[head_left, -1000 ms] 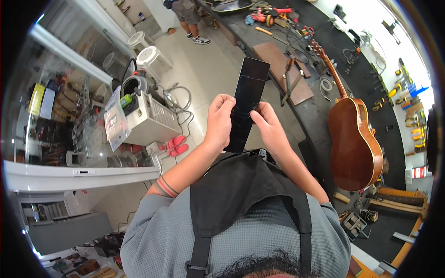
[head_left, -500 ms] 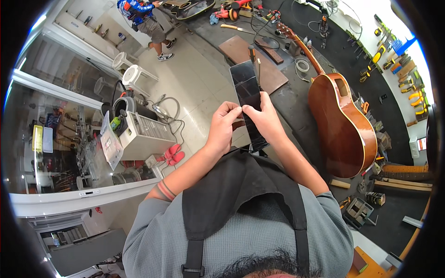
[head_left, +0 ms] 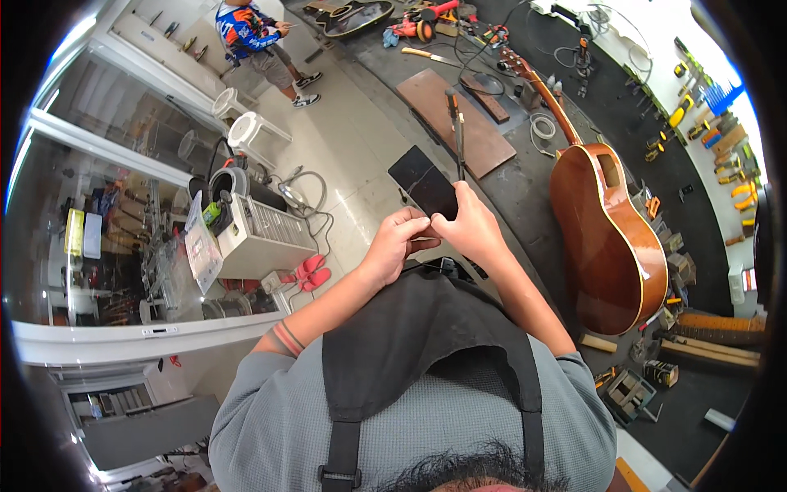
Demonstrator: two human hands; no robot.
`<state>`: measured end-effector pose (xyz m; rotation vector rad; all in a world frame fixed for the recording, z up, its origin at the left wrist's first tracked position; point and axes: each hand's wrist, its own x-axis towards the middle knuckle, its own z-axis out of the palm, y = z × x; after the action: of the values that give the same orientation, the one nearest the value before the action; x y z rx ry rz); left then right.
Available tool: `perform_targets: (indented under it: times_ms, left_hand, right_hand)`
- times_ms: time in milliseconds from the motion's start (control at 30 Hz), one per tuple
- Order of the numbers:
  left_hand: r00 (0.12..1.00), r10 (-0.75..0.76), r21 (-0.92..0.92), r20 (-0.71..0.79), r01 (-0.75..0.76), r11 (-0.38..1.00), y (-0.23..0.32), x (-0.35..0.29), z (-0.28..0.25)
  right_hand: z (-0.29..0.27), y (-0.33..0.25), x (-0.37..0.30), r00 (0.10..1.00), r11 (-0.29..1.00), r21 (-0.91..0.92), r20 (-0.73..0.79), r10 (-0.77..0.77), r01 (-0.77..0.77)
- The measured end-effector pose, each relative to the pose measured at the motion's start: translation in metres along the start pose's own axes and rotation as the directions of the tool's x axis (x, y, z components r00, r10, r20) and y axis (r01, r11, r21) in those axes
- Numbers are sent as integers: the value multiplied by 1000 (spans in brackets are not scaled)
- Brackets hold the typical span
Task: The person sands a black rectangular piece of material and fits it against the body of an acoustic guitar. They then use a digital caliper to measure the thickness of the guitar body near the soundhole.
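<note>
My left hand [head_left: 402,244] and my right hand [head_left: 474,223] meet in front of my chest, thumb tips together. A thin, dark, glossy slab like a phone [head_left: 420,179] slants away beyond them. My right fingers close around its near right side. The left fingers are curled with the thumb pressed against them at the slab's near end; what they pinch is hidden. Just past the slab, a slim tool with a dark and orange end [head_left: 453,102] lies at the bench edge. A brown acoustic guitar [head_left: 602,238] rests on the bench to my right, its back facing up.
The dark bench [head_left: 525,217] carries a brown board [head_left: 447,115], a knife [head_left: 430,56], a wire coil [head_left: 541,127] and a small vise [head_left: 630,385]. Hand tools hang on the right wall. Leftward stand white stools [head_left: 258,135] and a drawer cabinet [head_left: 266,234]. Another person [head_left: 258,45] stands far off.
The slab has tipped and swung leftward, so it looks shorter and lower. Both hands have come down slightly and my thumbs have moved from its face to its near end. My view has shifted a little.
</note>
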<state>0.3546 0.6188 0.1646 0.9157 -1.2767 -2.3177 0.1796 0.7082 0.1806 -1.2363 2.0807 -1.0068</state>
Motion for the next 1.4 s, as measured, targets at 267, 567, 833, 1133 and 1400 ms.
perform_targets:
  times_ms: [267, 567, 833, 1133, 1400]
  left_hand:
    - [991, 96, 9, -91, -95, 995, 20, -9, -35]
    - [864, 485, -253, 132, -444, 860, 73, -26, -104]
    - [969, 245, -354, 29, -220, 909, 148, -3, -261]
    - [985, 161, -148, 58, -151, 977, 219, 26, -368]
    - [977, 193, -205, 91, -171, 964, 226, 65, -383]
  right_hand:
    - [33, -26, 36, 999, 995, 91, 3, -36, 36]
    - [99, -95, 78, 575, 631, -304, -260, -776, 714]
    - [170, -194, 129, 765, 750, -242, -46, -642, 615]
    - [242, -254, 198, 993, 993, 27, 19, -118, 117]
    - [240, -246, 257, 996, 985, 165, -58, 69, -59]
